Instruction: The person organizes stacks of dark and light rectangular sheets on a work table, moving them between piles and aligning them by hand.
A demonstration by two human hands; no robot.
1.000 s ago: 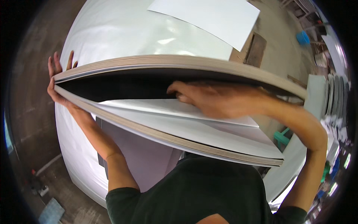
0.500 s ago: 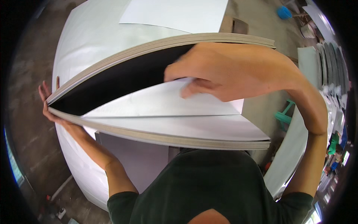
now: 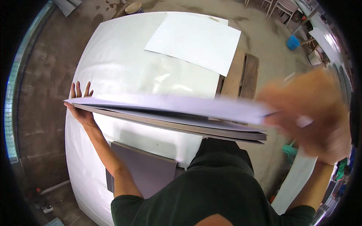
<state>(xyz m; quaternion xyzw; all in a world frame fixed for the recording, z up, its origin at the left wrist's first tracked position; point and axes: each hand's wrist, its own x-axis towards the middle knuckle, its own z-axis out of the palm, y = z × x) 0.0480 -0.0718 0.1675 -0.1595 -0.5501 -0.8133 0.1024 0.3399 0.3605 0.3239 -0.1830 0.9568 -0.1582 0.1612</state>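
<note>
A stack of thin boards [image 3: 166, 122] with beige layered edges stands across in front of my body, seen nearly edge-on. A thin white sheet [image 3: 181, 105] runs along its far side, with a dark gap between the two. My left hand [image 3: 81, 107] holds the left end, fingers stretched up behind it and the thumb on the near side. At the other end, my right hand [image 3: 313, 116] is smeared by motion; its fingers appear closed around the right end of the white sheet, a bit beyond the boards.
A white-covered table [image 3: 117, 60] bears a loose white sheet [image 3: 196, 41] at its far side. Grey boards [image 3: 145, 167] lie near my left forearm. Beyond are a wooden pallet [image 3: 235, 75], a blue bucket [image 3: 292, 43] and a chair [image 3: 284, 9]. A green stool-like item [image 3: 289, 148] stands at right.
The stack was bowed apart, showing a black face and white sheets inside; now it is nearly closed and flatter. My right hand has moved from inside the gap out to the right.
</note>
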